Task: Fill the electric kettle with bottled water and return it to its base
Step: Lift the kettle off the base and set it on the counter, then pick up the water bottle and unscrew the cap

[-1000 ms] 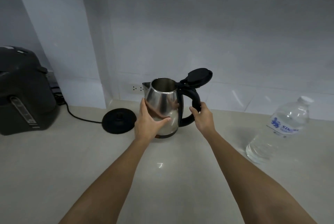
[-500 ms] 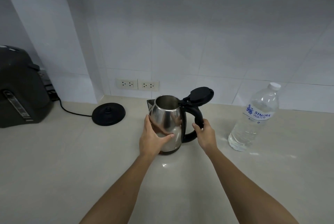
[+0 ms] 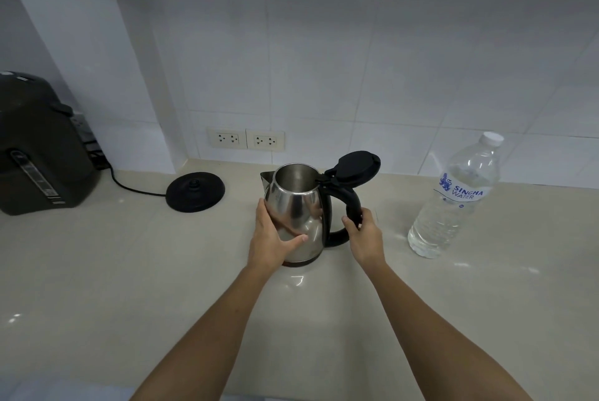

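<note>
both my hands are on the kettle [image 3: 296, 216], which stands upright on the counter [image 3: 129, 287] at the middle of the frame, off its base [image 3: 195, 191]. my left hand [image 3: 270, 243] cups the steel body, thumb laid across the front; my right hand [image 3: 364, 238] is wrapped around the black handle. the lid [image 3: 356, 166] is flipped up and back, so the mouth is open.

i judge this to be the set-up step: the kettle is placed and opened, but no water is going in yet. the bottle [image 3: 457, 203] stands at the right of the frame, apart from my right hand, with its white cap on. next, i think one hand has to let go and reach for the bottle, the cap has to come off, and the neck has to be tipped over the open mouth while the other hand steadies the kettle. after that the kettle goes left onto the base, which lies just left of it near the wall.

some things i cannot tell: whether there is any water inside the kettle, since the inside looks dark and shiny; how my left fingers sit on the far side of the body; and where the base's cord ends, as it runs behind the dark appliance [image 3: 39, 144], which is cut off by the left edge.
</note>
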